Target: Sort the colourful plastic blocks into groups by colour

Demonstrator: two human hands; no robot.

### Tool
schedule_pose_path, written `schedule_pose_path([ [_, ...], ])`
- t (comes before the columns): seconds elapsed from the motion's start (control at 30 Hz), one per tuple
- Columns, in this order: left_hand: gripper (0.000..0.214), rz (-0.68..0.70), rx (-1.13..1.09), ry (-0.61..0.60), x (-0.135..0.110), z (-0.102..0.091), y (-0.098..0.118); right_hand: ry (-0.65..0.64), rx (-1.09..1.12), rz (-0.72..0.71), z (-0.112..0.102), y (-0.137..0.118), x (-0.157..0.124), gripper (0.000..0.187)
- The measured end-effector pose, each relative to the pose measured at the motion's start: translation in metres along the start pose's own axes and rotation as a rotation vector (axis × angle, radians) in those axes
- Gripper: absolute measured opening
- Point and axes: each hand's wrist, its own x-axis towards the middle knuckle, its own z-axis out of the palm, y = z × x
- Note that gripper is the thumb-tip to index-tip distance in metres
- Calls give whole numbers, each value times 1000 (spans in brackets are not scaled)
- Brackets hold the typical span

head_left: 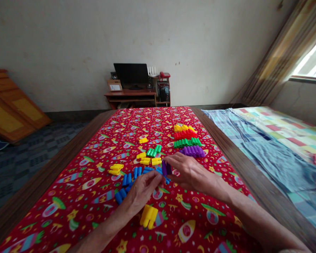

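Observation:
My right hand [185, 171] is closed around a small purple piece of plastic tubes [165, 168], with its fingers bent over the right side. Just left of it, my left hand [144, 188] is pinched, thumb against fingertips; what lies between them is hidden. Beneath and beside the left hand are several blue plastic tubes [126, 180], partly covered by it. Yellow tubes [149, 217] lie nearer to me, below that hand. Beyond both hands sit a green group [153, 151] and small yellow pieces [145, 161].
Purple [192, 151], green [187, 142], red [185, 134] and yellow [183, 128] rows of tubes stand at the right. More yellow tubes [116, 169] lie left. A red patterned cloth [100, 207] covers the table; a bed [274, 154] is alongside.

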Motion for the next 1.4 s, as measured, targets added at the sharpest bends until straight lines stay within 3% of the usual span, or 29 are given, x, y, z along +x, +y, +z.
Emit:
schedule_pose_path([
  [0.1,30,92,92,62,-1,-5,6,185,-59,135,-33,33,-12,41],
  [0.2,21,165,174,70,1,-9,5,250,-83,407,-61,81,-37,47],
  [0.27,20,176,192,70,2,-11,3,104,-74,541,-65,111,-58,47],
  [0.37,20,194,202,67,4,-11,1,-81,15,634,-51,138,-84,47],
  [0.57,20,222,214,43,3,-11,4,-172,119,687,-23,146,-99,44],
  [0.73,21,234,241,27,4,-13,2,-220,55,631,-23,150,-93,51],
  [0.87,24,331,372,58,10,-16,-8,-251,61,625,-28,153,-95,58],
  [0.93,26,387,478,64,13,-18,-16,-221,21,626,-32,152,-97,56],
  [1.03,39,427,581,-43,15,-20,-31,-87,-106,584,-38,137,-91,41],
  [1.17,44,403,647,-126,14,-20,-41,86,-115,446,-38,83,-62,28],
  [1.3,30,337,651,-54,13,-20,-36,32,74,212,-10,23,-27,27],
  [1.4,30,238,596,18,14,-20,-30,-30,111,40,25,4,-11,27],
])
